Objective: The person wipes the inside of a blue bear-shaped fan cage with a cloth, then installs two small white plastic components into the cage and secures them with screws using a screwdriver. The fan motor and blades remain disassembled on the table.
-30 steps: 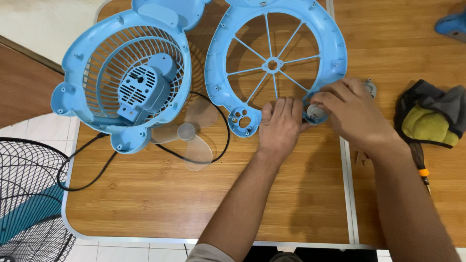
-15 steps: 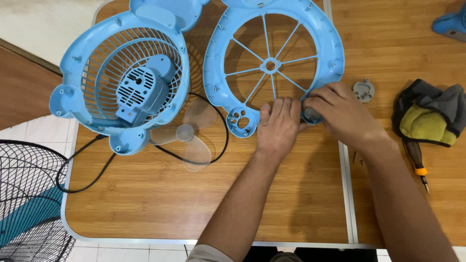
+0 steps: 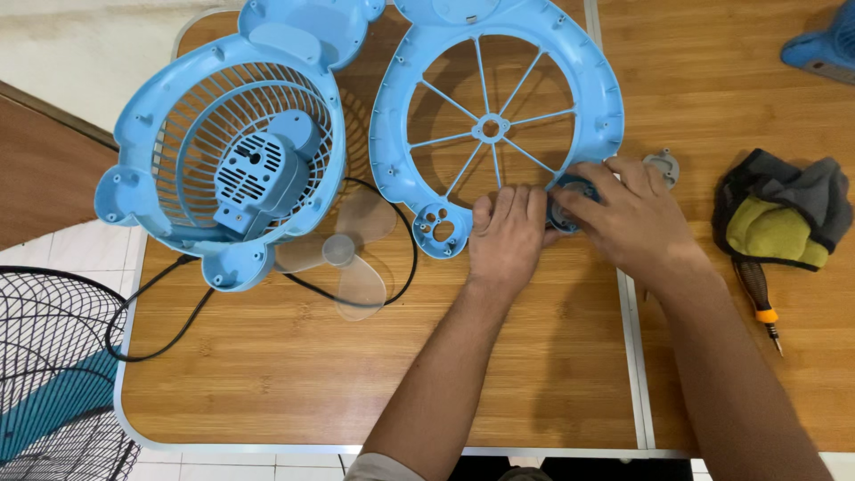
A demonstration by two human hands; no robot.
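Observation:
A light blue fan front frame [image 3: 405, 107] with thin spokes lies flat on the wooden table [image 3: 294, 383]. My left hand [image 3: 508, 240] presses fingers-together on its lower rim. My right hand [image 3: 628, 218] grips a small round dark part [image 3: 563, 203] at the frame's lower right edge. Left of the frame sits the blue rear fan housing [image 3: 227, 160] with its grille and motor, tilted up. A clear fan blade [image 3: 343, 258] lies beneath it, with a black cord [image 3: 160, 334] looping off the table's left side.
A small grey round fitting [image 3: 663, 165] lies just right of my right hand. A grey and yellow cloth [image 3: 784, 218] covers a screwdriver [image 3: 757, 298] at the right. A black wire fan guard [image 3: 49, 374] stands on the floor lower left. Another blue piece [image 3: 824, 44] shows top right.
My right hand has slid left along the frame's rim, uncovering the small grey fitting. My left hand has stayed on the rim.

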